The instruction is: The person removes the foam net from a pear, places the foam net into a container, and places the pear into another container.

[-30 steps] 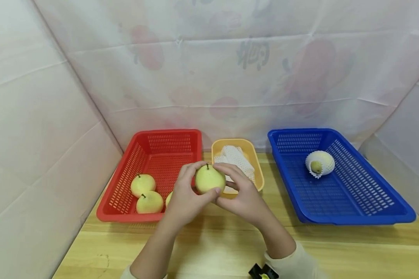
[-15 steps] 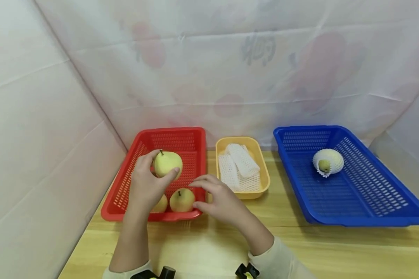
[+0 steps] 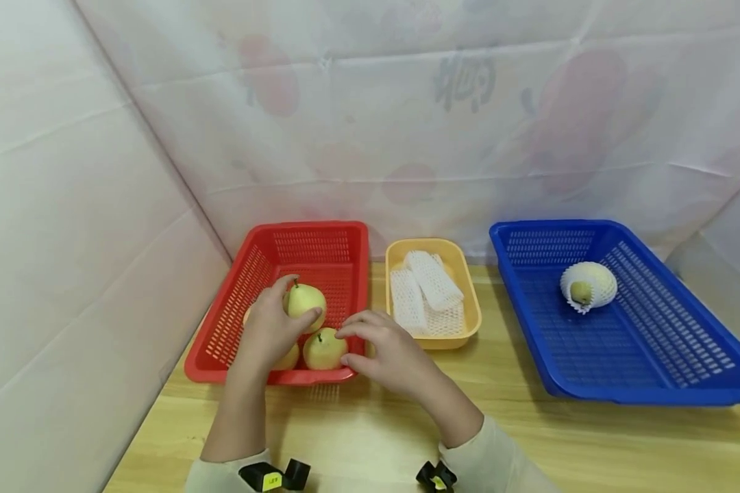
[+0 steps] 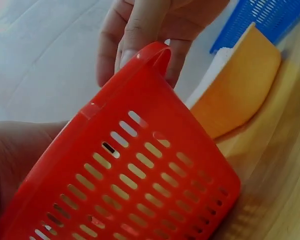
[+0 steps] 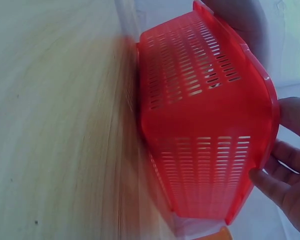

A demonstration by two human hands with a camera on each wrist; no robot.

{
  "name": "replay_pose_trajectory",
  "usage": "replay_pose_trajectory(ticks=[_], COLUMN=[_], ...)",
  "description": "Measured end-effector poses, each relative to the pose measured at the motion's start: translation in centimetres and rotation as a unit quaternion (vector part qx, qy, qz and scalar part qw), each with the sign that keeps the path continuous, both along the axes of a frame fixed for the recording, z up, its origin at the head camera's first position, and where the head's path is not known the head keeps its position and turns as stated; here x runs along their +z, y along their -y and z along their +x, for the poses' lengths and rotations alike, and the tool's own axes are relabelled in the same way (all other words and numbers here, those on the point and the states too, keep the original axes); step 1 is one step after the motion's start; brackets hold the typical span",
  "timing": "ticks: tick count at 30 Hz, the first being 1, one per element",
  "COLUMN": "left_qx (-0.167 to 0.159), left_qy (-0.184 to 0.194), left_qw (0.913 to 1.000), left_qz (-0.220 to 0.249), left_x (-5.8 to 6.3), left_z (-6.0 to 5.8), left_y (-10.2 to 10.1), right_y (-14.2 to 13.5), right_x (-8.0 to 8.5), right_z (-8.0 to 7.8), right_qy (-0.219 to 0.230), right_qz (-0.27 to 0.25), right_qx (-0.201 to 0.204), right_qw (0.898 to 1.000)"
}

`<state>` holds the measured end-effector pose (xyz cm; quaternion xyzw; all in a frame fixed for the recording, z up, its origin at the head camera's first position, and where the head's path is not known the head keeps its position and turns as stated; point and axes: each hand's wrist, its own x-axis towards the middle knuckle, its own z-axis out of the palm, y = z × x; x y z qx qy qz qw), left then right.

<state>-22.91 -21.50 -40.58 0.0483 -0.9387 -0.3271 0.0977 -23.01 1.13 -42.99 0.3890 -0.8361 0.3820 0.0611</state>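
In the head view my left hand [image 3: 265, 332] holds a yellow-green pear [image 3: 308, 305], stem up, between thumb and fingers inside the red basket [image 3: 366, 274]. Another pear [image 3: 325, 350] lies at the basket's front right. A further pear [image 3: 288, 359] is partly covered by the left hand, and a bit of one more shows behind it. My right hand [image 3: 387, 349] sits at the basket's front right corner, fingers loosely bent around the rim beside the front pear. In the right wrist view a fingertip [image 5: 260, 177] overlaps the basket's outer side; whether it presses there I cannot tell.
A small yellow tray [image 3: 476, 318] with white foam net sleeves [image 3: 434, 282] stands right of the red basket. Farther right, a blue basket [image 3: 549, 366] contains one pear in a foam net [image 3: 597, 282]. A white cloth [image 3: 370, 123] hangs behind the wooden table [image 3: 358, 438].
Both hands held the pear in front of the yellow tray. The right hand let go and shifted to the red basket's corner, while the left hand carried the pear left and lowered it into the basket.
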Motion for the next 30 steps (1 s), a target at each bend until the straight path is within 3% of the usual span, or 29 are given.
replay_pose_trajectory(ticks=[6,14,20,30], left_qx=[-0.01,-0.033,-0.028,-0.026], left_qy=[0.02,0.093,0.116,0.113], left_qw=[0.9986,0.9879,0.987,0.99], left_qz=[-0.048,-0.12,-0.108,-0.081], left_x=[0.7,-0.4,-0.4,0.2], left_z=[-1.2,-2.2,-2.0,-1.8], left_y=[0.1,0.0,0.0,0.0], right_y=[0.1,0.1,0.2,0.1], right_x=[0.0,-0.2,-0.2,-0.2], right_z=[-0.5,-0.2,-0.2,-0.2], right_qy=[0.001,0.021,0.021,0.02], right_qz=[0.002,0.003,-0.001,0.001], right_qx=[0.001,-0.002,0.003,0.004], right_qw=[1.0,1.0,1.0,1.0])
